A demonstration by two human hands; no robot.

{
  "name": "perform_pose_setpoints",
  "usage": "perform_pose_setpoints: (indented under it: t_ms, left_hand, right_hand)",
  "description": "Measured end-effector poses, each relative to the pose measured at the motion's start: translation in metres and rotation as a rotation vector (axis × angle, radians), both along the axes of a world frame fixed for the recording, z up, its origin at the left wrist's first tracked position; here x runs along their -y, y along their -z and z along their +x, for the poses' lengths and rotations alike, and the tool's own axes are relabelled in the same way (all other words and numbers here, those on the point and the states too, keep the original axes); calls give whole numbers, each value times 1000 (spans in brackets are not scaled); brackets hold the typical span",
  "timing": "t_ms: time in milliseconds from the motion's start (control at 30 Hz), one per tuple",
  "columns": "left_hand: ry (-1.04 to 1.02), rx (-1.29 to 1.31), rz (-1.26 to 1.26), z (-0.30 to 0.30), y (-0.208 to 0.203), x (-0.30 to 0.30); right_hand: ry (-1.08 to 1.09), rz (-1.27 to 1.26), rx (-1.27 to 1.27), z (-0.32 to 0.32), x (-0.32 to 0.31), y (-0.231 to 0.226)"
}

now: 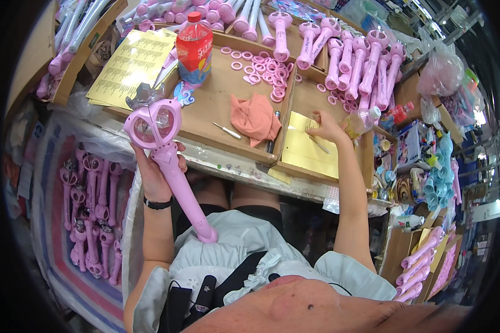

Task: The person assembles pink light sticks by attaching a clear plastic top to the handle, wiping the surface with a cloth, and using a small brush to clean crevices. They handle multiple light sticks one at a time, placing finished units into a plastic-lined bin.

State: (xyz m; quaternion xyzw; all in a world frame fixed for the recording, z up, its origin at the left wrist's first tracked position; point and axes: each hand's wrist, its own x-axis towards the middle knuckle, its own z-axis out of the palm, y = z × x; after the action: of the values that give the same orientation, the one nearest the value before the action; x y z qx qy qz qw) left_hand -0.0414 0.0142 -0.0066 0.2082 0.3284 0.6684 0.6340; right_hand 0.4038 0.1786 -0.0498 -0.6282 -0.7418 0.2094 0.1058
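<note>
A pink toy wand point(178, 177) with a round, clear-windowed head and a silvery crown is held in my left hand point(154, 172), which is closed around it just below the head. The wand slants down toward my lap. My right hand point(329, 129) is over a yellow sheet point(311, 158) with small dark print, lying in the right part of a cardboard tray point(205, 129). Its thumb and fingers are pinched together at the sheet's upper part. Whatever they grip is too small to make out.
Beside the sheet lie an orange cloth point(254, 117) and a white-handled screwdriver point(226, 131). A red-capped bottle point(194, 53), loose pink rings point(269, 69) and upright pink handles point(372, 61) stand farther back. Finished-looking wands point(91, 222) fill a lined container at left.
</note>
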Motion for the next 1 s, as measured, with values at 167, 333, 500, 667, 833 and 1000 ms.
perform_pose_setpoints:
  t_ms: [167,333,500,667,833,1000]
  left_hand:
    - [-21,6,-7,1,-1,-2]
    - [7,45,-20,3,1,-5]
    - [26,44,32,4,3,-6]
    - [22,59,40,4,5,-5]
    - [25,46,29,3,6,-5]
    - [26,87,26,2,7,-4]
  right_hand:
    - [-51,94,103,4,11,6]
    - [-25,370,49,-5,32,25]
    - [-20,610,116,-17,32,33]
    - [-12,687,131,-21,32,32]
    - [-26,746,167,-23,33,31]
    - [-49,753,226,-24,32,31]
